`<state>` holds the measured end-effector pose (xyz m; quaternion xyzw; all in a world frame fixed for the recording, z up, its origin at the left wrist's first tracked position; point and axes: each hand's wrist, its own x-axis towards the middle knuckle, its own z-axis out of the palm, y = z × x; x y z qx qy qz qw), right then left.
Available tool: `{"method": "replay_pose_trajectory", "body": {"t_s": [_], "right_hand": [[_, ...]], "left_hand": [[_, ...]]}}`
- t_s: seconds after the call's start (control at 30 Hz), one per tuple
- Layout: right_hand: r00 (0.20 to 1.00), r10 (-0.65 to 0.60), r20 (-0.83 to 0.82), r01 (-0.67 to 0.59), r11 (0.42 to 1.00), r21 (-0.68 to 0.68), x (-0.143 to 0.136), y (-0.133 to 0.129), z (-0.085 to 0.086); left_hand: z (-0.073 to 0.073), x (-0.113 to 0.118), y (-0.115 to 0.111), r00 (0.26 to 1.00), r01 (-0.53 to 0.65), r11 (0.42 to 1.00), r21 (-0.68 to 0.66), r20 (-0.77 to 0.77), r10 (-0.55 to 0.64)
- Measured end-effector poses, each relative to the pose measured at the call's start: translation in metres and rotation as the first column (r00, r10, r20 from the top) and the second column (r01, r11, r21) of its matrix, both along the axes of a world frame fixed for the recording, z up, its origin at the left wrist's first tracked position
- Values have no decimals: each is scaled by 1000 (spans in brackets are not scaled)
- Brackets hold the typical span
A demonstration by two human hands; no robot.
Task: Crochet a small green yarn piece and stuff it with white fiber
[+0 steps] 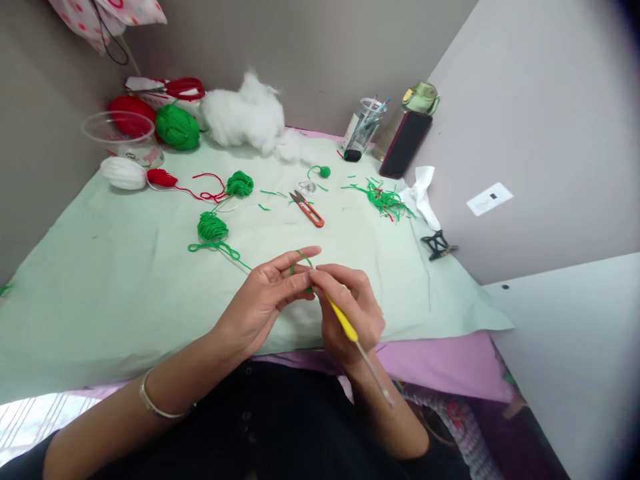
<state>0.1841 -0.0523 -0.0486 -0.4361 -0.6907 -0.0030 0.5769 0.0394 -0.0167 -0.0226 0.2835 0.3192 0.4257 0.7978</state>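
My right hand [353, 307] is closed around a crochet hook [341, 319] with a yellow grip, its metal shaft pointing down toward my forearm. Against it, my left hand [273, 293] pinches a small piece of green crochet work [309, 289], mostly hidden by my fingers. Green yarn loops over the raised left index finger. From there a strand runs back to a loose green yarn bundle [213, 228] on the cloth. The hook's working tip is hidden between the fingertips of both hands.
Orange thread snips [307, 209] lie ahead of my hands, with green yarn scraps [387, 201] to their right. White stuffing [245, 113], a green yarn ball [177, 127] and a clear tub [120, 137] stand at the back left. A phone [406, 145] leans against a bottle [421, 99].
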Motion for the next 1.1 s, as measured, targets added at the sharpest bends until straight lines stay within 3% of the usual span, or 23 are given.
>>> {"method": "replay_pose_trajectory", "body": {"t_s": [0.03, 0.1, 0.17, 0.23, 0.4, 0.6, 0.67, 0.73, 0.8, 0.87, 0.97, 1.03, 1.1], "right_hand": [[1000, 2, -4, -2, 1000, -1, 2, 0, 0], [986, 29, -162, -38, 998, -53, 5, 1, 2], [911, 66, -407, -124, 985, -118, 6, 3, 6], [827, 115, -551, -232, 961, -148, 5, 5, 8], [802, 152, -578, -325, 922, -208, 4, 7, 7], [659, 183, -729, -471, 857, -210, 10, 8, 6], [688, 187, -702, -453, 865, -214, 11, 6, 8], [790, 160, -592, -361, 902, -237, 12, 3, 10], [913, 131, -387, -227, 950, -214, 12, -1, 11], [985, 110, -134, -125, 986, -112, 10, -3, 9], [989, 9, 148, -21, 997, 75, 5, -3, 4], [982, -43, 185, 21, 993, 118, 3, -2, 2], [993, 0, 118, -7, 998, 67, 3, -1, 2]], "left_hand": [[-1, -1, 2, 1000, 21, 999, -32, 21, -20], [-3, -2, 5, 998, 39, 997, -65, 46, -36], [-3, -4, 7, 999, 4, 999, -45, 38, -2], [-2, -4, 7, 1000, -30, 1000, 11, 3, 30], [2, -4, 2, 996, 2, 992, 129, -85, 9], [0, -8, 2, 989, 15, 983, 182, -147, 12], [-1, -9, 1, 987, 19, 982, 186, -162, 11], [-1, -9, 1, 985, 13, 980, 196, -173, 22], [-1, -8, 0, 982, -5, 976, 219, -181, 46], [-1, -7, -1, 980, -42, 971, 237, -180, 86], [0, -5, 0, 984, -80, 980, 181, -145, 107], [0, -5, 2, 990, -73, 993, 96, -110, 83], [-1, -6, 4, 993, -63, 996, 57, -97, 68]]}}
